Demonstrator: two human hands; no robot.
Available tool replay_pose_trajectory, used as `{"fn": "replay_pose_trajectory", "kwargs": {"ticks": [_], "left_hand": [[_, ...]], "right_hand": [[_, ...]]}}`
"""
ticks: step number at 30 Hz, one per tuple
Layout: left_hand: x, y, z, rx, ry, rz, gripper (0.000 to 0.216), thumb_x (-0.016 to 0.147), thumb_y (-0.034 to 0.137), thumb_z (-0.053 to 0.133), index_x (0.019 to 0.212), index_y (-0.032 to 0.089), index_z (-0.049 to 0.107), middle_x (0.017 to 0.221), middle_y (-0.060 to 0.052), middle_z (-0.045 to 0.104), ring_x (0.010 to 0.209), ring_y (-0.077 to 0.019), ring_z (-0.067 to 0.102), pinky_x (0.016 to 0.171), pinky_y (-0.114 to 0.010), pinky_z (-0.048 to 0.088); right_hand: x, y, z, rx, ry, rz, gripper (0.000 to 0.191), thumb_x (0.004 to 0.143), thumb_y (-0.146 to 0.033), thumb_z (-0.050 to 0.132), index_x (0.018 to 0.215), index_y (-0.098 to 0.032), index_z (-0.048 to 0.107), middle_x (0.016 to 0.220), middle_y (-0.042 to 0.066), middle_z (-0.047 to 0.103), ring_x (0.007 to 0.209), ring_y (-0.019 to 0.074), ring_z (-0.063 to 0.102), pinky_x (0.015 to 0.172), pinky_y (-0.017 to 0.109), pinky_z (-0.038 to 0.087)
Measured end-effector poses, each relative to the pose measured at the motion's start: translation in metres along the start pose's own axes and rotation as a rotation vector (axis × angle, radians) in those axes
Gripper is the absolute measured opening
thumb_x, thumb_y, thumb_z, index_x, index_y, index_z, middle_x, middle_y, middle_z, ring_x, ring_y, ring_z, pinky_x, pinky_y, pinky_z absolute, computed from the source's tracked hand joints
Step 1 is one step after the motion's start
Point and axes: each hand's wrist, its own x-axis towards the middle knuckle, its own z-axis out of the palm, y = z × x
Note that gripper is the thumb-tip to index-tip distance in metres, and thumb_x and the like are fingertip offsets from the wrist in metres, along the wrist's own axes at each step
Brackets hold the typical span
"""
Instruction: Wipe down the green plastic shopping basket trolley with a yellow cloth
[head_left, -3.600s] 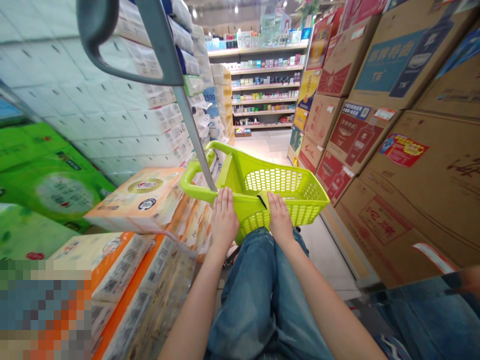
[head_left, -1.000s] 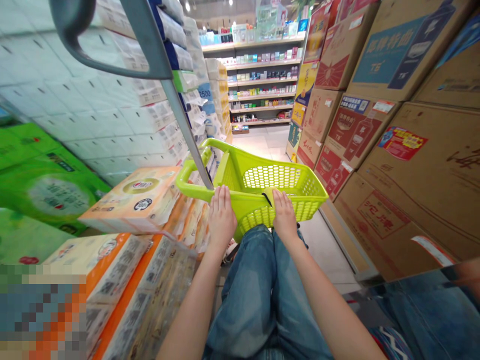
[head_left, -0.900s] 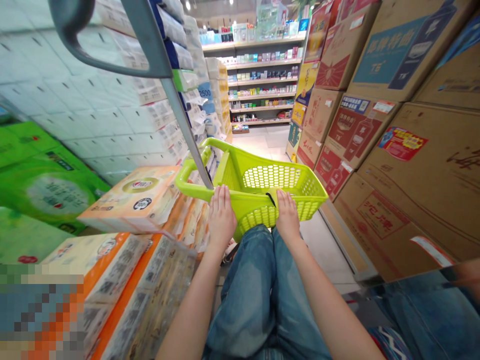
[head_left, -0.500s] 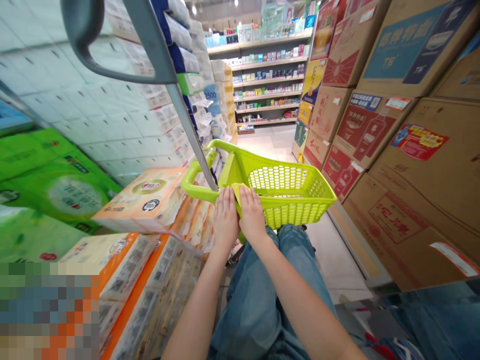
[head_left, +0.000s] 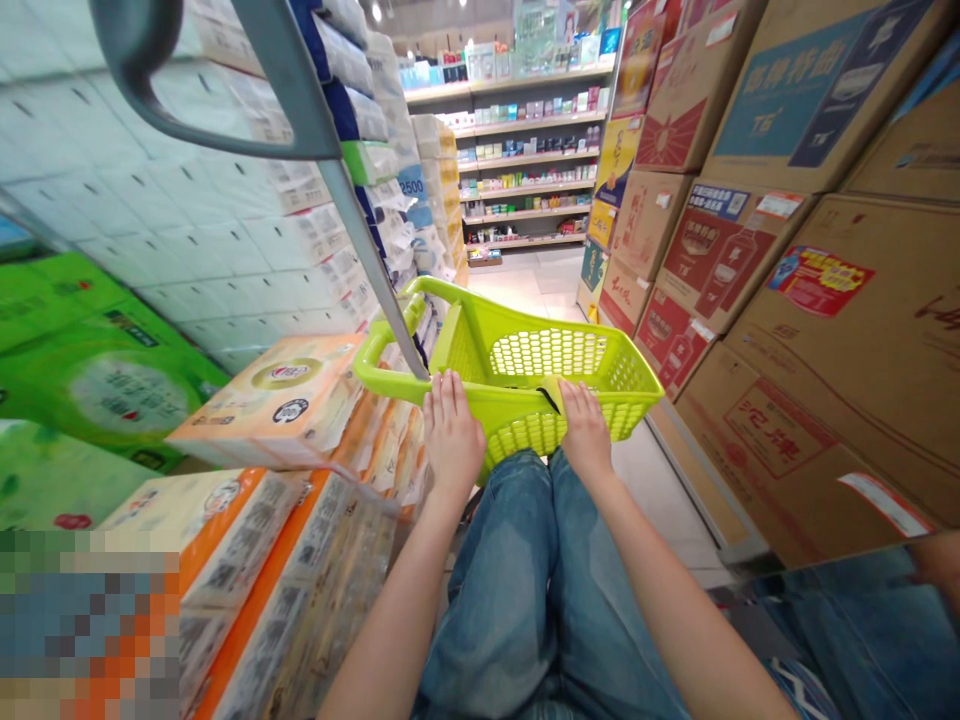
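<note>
boxes (head_left: 847,370): stacked on the right.
packs (head_left: 274,385): stacked left, just beside the basket (head_left: 495,420) at its handle (head_left: 373,373).
basket: between stacks, before the knees (head_left: 517,500); may swing into packs if pushed sideways.
left hand (head_left: 456,435): fingers flat over near rim (head_left: 510,396) by pole (head_left: 375,255); thumb hidden, cannot tell if clasping.
right hand (head_left: 587,435): fingers grasping cloth (head_left: 553,386) against rim.
cloth: on the rim; could bunch or slip if pressed unevenly.

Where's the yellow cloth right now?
In the head view, the yellow cloth is right of centre, partly under the right hand, on the near rim of the green basket.
</note>
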Motion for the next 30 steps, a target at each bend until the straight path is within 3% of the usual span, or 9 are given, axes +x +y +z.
{"fn": "replay_pose_trajectory", "kwargs": {"ticks": [7, 13, 17, 22, 26, 30], "left_hand": [[0.009, 0.029, 0.012, 0.021, -0.078, 0.0, 0.073, 0.081, 0.011, 0.049, 0.15, -0.001, 0.032, 0.16, -0.022, 0.031, 0.154, -0.0335, 0.011, 0.124, -0.055, 0.017], [0.009, 0.053, 0.045, -0.065, -0.265, 0.235, 0.073, 0.077, 0.011, 0.049, 0.148, 0.0, 0.036, 0.154, -0.022, 0.042, 0.15, -0.0302, 0.027, 0.122, -0.048, 0.026], [0.009, 0.05, 0.059, -0.084, -0.235, 0.288, 0.071, 0.078, 0.009, 0.047, 0.148, 0.003, 0.036, 0.149, -0.021, 0.047, 0.147, -0.0288, 0.034, 0.121, -0.047, 0.029], [0.011, 0.029, 0.057, -0.108, -0.21, 0.327, 0.064, 0.082, 0.008, 0.043, 0.146, 0.009, 0.041, 0.145, -0.016, 0.053, 0.144, -0.0262, 0.039, 0.12, -0.046, 0.032], [0.01, 0.014, 0.053, -0.129, -0.205, 0.357, 0.064, 0.083, 0.006, 0.042, 0.147, 0.012, 0.04, 0.147, -0.013, 0.052, 0.144, -0.024, 0.04, 0.121, -0.044, 0.032], [0.008, 0.002, 0.053, -0.131, -0.183, 0.346, 0.063, 0.083, 0.005, 0.043, 0.146, 0.011, 0.042, 0.147, -0.012, 0.052, 0.143, -0.0241, 0.04, 0.122, -0.043, 0.031]], "right_hand": [[0.003, -0.005, 0.001, -0.012, 0.019, 0.004, 0.075, 0.075, 0.004, 0.04, 0.148, -0.013, 0.041, 0.144, 0.012, 0.054, 0.14, 0.0252, 0.04, 0.119, 0.045, 0.034], [0.006, -0.016, 0.007, 0.026, 0.027, -0.022, 0.075, 0.075, 0.004, 0.038, 0.148, -0.013, 0.041, 0.144, 0.013, 0.054, 0.14, 0.0247, 0.041, 0.117, 0.047, 0.037], [0.009, -0.024, 0.01, 0.028, 0.016, -0.004, 0.071, 0.076, 0.003, 0.038, 0.145, -0.009, 0.045, 0.145, 0.014, 0.054, 0.141, 0.0252, 0.039, 0.119, 0.047, 0.035], [0.007, -0.026, 0.006, 0.02, -0.005, -0.062, 0.075, 0.075, 0.004, 0.04, 0.147, -0.013, 0.043, 0.147, 0.011, 0.053, 0.14, 0.0247, 0.041, 0.119, 0.045, 0.036], [-0.002, -0.005, -0.004, -0.027, -0.015, -0.096, 0.075, 0.076, 0.004, 0.04, 0.148, -0.015, 0.04, 0.147, 0.009, 0.053, 0.14, 0.0242, 0.042, 0.118, 0.045, 0.037], [-0.017, 0.05, -0.015, -0.071, 0.025, -0.006, 0.073, 0.075, 0.003, 0.04, 0.146, -0.014, 0.044, 0.143, 0.011, 0.056, 0.14, 0.0263, 0.043, 0.117, 0.047, 0.038]]}}
